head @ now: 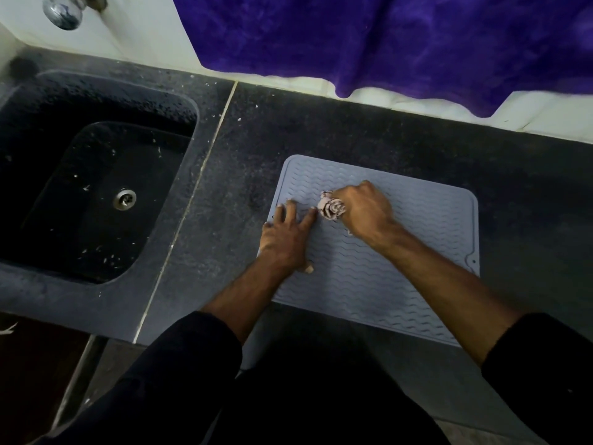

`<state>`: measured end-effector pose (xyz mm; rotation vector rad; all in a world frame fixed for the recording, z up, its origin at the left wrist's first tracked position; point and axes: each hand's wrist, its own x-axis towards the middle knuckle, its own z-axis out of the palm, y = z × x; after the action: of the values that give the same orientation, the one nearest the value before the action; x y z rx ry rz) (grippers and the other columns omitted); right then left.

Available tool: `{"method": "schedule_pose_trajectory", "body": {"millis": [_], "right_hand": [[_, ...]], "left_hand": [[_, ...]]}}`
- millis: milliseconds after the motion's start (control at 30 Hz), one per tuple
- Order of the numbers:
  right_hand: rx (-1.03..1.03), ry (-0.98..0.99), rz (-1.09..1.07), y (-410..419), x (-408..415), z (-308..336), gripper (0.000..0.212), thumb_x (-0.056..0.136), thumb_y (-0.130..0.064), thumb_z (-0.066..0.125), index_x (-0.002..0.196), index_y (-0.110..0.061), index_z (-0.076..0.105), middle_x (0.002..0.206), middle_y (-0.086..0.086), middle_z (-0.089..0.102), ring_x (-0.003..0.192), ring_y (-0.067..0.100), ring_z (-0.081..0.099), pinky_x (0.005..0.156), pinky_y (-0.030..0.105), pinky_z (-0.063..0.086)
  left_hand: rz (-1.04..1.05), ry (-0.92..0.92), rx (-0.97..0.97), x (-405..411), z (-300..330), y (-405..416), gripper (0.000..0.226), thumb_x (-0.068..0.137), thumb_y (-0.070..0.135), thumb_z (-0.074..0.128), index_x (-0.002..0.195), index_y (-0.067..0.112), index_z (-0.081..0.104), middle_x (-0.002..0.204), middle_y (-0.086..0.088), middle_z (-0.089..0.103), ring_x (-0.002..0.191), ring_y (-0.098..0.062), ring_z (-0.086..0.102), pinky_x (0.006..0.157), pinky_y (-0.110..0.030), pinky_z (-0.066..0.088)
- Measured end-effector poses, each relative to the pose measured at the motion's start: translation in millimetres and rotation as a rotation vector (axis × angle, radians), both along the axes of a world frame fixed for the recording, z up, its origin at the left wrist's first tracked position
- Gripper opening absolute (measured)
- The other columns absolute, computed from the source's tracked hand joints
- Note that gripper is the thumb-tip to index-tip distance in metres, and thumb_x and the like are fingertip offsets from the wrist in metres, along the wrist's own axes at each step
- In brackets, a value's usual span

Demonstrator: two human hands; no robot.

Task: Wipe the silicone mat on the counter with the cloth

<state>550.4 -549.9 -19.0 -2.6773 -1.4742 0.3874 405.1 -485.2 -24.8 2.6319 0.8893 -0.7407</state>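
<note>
- The left hand (284, 237) lies flat, palm down, fingers straight and spread, pointing away from the body, thumb tucked toward the near side.
- The right hand (362, 210) is curled into a fist, knuckles up, fingers bunched tight around a crumpled wad.
- Both forearms are bare, reaching forward and converging; dark sleeves are pushed up near the elbows.

Bare dark counter (369, 133) lies open behind and right of the mat (401, 252), while the purple towel (401, 43) overhangs the back wall and the sink (80, 175) drops away left.
</note>
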Motion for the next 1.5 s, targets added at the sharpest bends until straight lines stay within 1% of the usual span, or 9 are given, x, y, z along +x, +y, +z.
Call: {"method": "schedule_pose_trajectory", "body": {"millis": [100,233,467,667,833,1067,1233,1400,1500], "right_hand": [[0.037,0.047,-0.028,3.4,7.1,7.6,0.024,0.081,-0.018,0.072,0.105,-0.019,0.072,0.097,0.008,0.072,0.094,0.027,0.064,0.075,0.032,0.053],[0.099,0.094,0.033,20.9,-5.9,9.9,0.040,0.083,-0.019,0.070,0.122,-0.023,0.063,0.114,0.008,0.064,0.108,0.027,0.056,0.091,0.038,0.051],[-0.018,-0.007,-0.033,-0.7,4.0,-1.1,0.037,0.084,-0.027,0.071,0.119,-0.019,0.063,0.110,0.010,0.066,0.107,0.028,0.053,0.086,0.036,0.048],[0.072,0.132,-0.219,-14.7,27.5,8.9,0.014,0.082,-0.021,0.073,0.094,-0.016,0.074,0.085,0.007,0.073,0.072,0.021,0.066,0.066,0.032,0.058],[0.101,0.034,-0.029,1.2,2.3,0.5,0.031,0.080,-0.021,0.073,0.111,-0.018,0.068,0.103,0.009,0.069,0.100,0.027,0.057,0.081,0.034,0.050],[0.025,0.009,-0.113,-42.6,31.4,-2.8,0.041,0.079,-0.020,0.075,0.119,-0.022,0.066,0.106,0.013,0.066,0.100,0.030,0.055,0.083,0.038,0.049],[0.149,0.095,-0.217,-34.2,34.6,4.4,0.017,0.083,-0.018,0.071,0.099,-0.015,0.074,0.092,0.010,0.073,0.085,0.025,0.064,0.073,0.033,0.054],[0.096,0.031,-0.068,-21.7,3.7,-5.2,0.035,0.083,-0.018,0.070,0.118,-0.018,0.066,0.114,0.006,0.067,0.107,0.026,0.052,0.088,0.036,0.049],[0.054,-0.001,-0.124,-34.6,16.0,-4.6,0.032,0.085,-0.025,0.069,0.117,-0.020,0.066,0.107,0.010,0.068,0.105,0.027,0.053,0.085,0.035,0.047]], "left_hand": [[0.009,0.006,-0.010,0.7,0.8,-0.4,0.124,0.067,0.044,0.083,0.153,0.029,-0.006,0.158,-0.015,-0.012,0.146,-0.038,-0.005,0.110,-0.056,0.029],[0.009,0.014,-0.004,3.2,2.8,-2.1,0.125,0.067,0.043,0.083,0.153,0.028,-0.006,0.158,-0.015,-0.013,0.146,-0.038,-0.006,0.106,-0.055,0.034],[0.016,-0.005,-0.023,0.5,1.0,-1.1,0.123,0.067,0.043,0.083,0.153,0.029,-0.003,0.158,-0.014,-0.012,0.147,-0.038,-0.005,0.107,-0.054,0.034],[0.022,0.004,-0.025,2.5,2.0,-2.5,0.124,0.067,0.040,0.084,0.154,0.027,-0.003,0.158,-0.016,-0.012,0.146,-0.039,-0.005,0.107,-0.054,0.035],[0.023,0.023,-0.016,7.8,1.5,-3.1,0.124,0.066,0.039,0.085,0.153,0.027,-0.002,0.157,-0.017,-0.011,0.146,-0.039,-0.005,0.105,-0.055,0.037],[0.013,0.012,-0.030,3.6,-2.7,-0.3,0.124,0.066,0.041,0.084,0.154,0.026,-0.003,0.158,-0.015,-0.013,0.146,-0.038,-0.007,0.107,-0.055,0.034],[0.010,0.014,-0.030,5.7,0.5,-1.8,0.123,0.067,0.038,0.084,0.154,0.025,-0.002,0.158,-0.017,-0.012,0.146,-0.040,-0.005,0.108,-0.056,0.033],[0.010,0.022,-0.018,6.2,1.4,-1.8,0.123,0.067,0.038,0.084,0.154,0.025,-0.001,0.158,-0.016,-0.010,0.146,-0.039,-0.003,0.106,-0.055,0.036],[0.013,0.020,-0.026,4.2,0.7,-0.5,0.123,0.067,0.039,0.084,0.154,0.026,-0.002,0.158,-0.015,-0.012,0.146,-0.038,-0.005,0.106,-0.055,0.035]]}}
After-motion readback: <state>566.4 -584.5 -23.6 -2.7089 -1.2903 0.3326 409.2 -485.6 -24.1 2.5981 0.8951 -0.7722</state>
